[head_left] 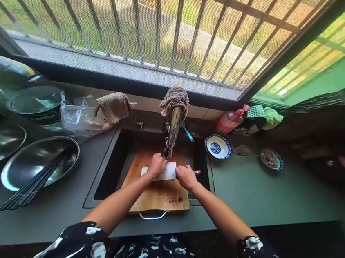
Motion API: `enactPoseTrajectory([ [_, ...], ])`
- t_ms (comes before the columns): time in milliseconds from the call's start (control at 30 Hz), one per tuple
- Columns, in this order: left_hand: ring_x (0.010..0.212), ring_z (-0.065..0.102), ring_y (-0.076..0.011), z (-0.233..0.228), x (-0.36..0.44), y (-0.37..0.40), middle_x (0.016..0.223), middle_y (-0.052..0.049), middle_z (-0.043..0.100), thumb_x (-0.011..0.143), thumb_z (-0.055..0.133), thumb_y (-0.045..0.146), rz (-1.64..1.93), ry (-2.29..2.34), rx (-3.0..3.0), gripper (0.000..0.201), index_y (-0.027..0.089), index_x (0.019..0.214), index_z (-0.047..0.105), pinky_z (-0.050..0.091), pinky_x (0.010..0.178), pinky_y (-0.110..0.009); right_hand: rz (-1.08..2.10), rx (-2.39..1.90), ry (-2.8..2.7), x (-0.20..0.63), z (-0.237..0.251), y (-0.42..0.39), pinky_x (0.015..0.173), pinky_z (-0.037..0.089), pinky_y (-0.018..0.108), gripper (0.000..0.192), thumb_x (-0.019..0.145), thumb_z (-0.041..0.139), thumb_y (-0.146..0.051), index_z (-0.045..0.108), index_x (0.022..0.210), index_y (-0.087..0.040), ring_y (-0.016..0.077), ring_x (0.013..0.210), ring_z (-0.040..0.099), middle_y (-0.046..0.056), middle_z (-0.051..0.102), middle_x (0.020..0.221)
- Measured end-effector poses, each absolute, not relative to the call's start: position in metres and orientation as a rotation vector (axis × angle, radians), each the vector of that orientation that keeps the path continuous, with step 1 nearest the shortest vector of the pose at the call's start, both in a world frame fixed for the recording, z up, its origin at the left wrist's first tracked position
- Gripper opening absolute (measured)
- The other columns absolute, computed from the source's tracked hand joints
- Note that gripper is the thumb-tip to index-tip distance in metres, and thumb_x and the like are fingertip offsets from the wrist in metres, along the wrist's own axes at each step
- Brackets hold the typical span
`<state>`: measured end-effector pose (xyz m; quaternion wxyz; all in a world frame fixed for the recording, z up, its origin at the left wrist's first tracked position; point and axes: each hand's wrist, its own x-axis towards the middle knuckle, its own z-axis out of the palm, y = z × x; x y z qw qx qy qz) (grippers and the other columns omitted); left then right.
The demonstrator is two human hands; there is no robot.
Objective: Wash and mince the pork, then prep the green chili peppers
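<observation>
**Both hands on the cleaver over the board in the sink**

Fingers of our left hand (156, 165) press flat on the broad blade of the cleaver (164, 171), spread and released rather than gripping. That blade lies on its side on the wooden cutting board (157, 194), which sits across the dark sink (112, 172) right under the tap (172, 131). Our right hand (186, 177) is clenched around the handle. We judge the washing to be in hand and unfinished: we can make out no running water and no foam, so we cannot tell how clean the blade or board is. To the right, 2 small patterned dishes (218, 146) wait on the counter.
</observation>
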<state>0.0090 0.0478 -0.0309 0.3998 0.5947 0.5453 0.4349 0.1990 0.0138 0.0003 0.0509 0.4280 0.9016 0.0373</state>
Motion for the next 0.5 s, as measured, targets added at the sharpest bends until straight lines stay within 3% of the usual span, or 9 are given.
enactPoseTrajectory([
  [167,0.060,0.052,-0.0145,-0.034,0.027,0.051,0.060,-0.002,0.052,0.075,0.051,0.044,1.052,1.243,1.134,0.031,0.018,0.059,0.050,0.044,0.062,-0.027,-0.048,1.401,2.641,0.209,-0.008,-0.008,0.070,0.031,0.030,0.016,0.078,0.050,-0.019,0.051,0.094,-0.017,0.0192,0.080,0.056,0.007,0.062,0.089],
  [300,0.037,0.034,-0.0090,-0.037,0.045,0.050,0.045,0.005,0.037,0.081,0.038,0.053,0.932,1.207,1.133,0.042,0.019,0.058,0.045,0.035,0.043,-0.023,-0.116,1.458,2.572,0.212,-0.013,-0.019,0.073,0.034,0.031,0.017,0.079,0.051,-0.024,0.051,0.095,-0.017,0.0199,0.084,0.058,0.007,0.062,0.092],
  [400,0.037,0.033,-0.0092,-0.040,0.046,0.049,0.042,0.006,0.035,0.080,0.042,0.049,0.859,1.257,1.228,0.037,0.018,0.063,0.052,0.031,0.041,-0.022,-0.178,1.495,2.555,0.208,-0.016,-0.022,0.075,0.036,0.032,0.023,0.080,0.054,-0.032,0.052,0.096,-0.016,0.0211,0.087,0.059,0.008,0.062,0.095],
  [500,0.050,0.047,-0.0114,-0.045,0.039,0.057,0.054,0.003,0.050,0.077,0.053,0.039,0.814,1.331,1.374,0.023,0.017,0.073,0.058,0.037,0.050,-0.023,-0.223,1.499,2.579,0.201,-0.022,-0.024,0.076,0.039,0.034,0.028,0.079,0.055,-0.038,0.052,0.096,-0.016,0.0222,0.087,0.059,0.009,0.062,0.095],
])
